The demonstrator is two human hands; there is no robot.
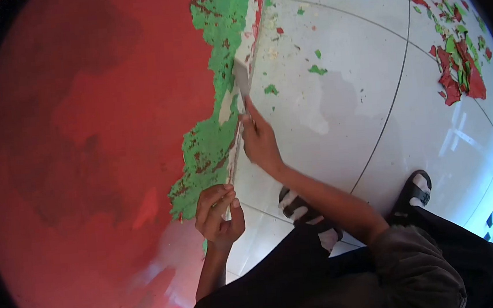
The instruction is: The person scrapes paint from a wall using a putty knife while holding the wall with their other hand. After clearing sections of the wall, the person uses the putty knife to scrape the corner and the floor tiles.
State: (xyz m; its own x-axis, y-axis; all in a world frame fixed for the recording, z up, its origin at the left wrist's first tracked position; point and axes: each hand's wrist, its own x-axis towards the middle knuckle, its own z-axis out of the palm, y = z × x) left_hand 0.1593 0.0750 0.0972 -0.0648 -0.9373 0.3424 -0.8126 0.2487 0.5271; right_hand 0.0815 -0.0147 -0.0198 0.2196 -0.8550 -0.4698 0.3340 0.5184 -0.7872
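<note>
My right hand (261, 144) grips a putty knife (242, 76) by its handle. Its blade lies against the lower edge of the red wall (104, 107), where a ragged strip of green paint (205, 148) shows. At the blade's end a whitish patch (243, 53) of the wall's base is bare. Lower along the same edge is my left hand (219, 217), its fingers loosely curled and the thumb a little apart. I see nothing held in it, and its fingertips are close to the wall's base.
Pale floor tiles (337, 123) run along the wall, dotted with small green flakes (317, 70). A heap of red and green paint peelings (463, 70) lies at the upper right. My sandalled feet (416, 190) stand on the tiles near the wall.
</note>
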